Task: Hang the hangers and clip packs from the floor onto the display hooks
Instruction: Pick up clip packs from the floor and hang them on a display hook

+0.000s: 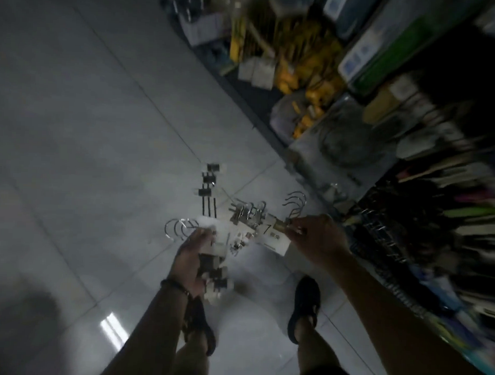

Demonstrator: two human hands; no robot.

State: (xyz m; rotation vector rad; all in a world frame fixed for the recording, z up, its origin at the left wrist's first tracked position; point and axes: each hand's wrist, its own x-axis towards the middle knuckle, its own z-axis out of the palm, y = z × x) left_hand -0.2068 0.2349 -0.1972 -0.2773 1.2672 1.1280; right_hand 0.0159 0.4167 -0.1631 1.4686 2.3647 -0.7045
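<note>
My left hand is curled around a bundle of hangers - their steel hooks fan out past my fingers. My right hand pinches the corner of a white clip pack, holding it just beside the bundle, with metal clips bunched at the card's far end. More black clip hangers lie on the floor ahead of my feet, towards its right edge where the display rack stands - the rack's wire hooks are near my right hand, though blurred.
</note>
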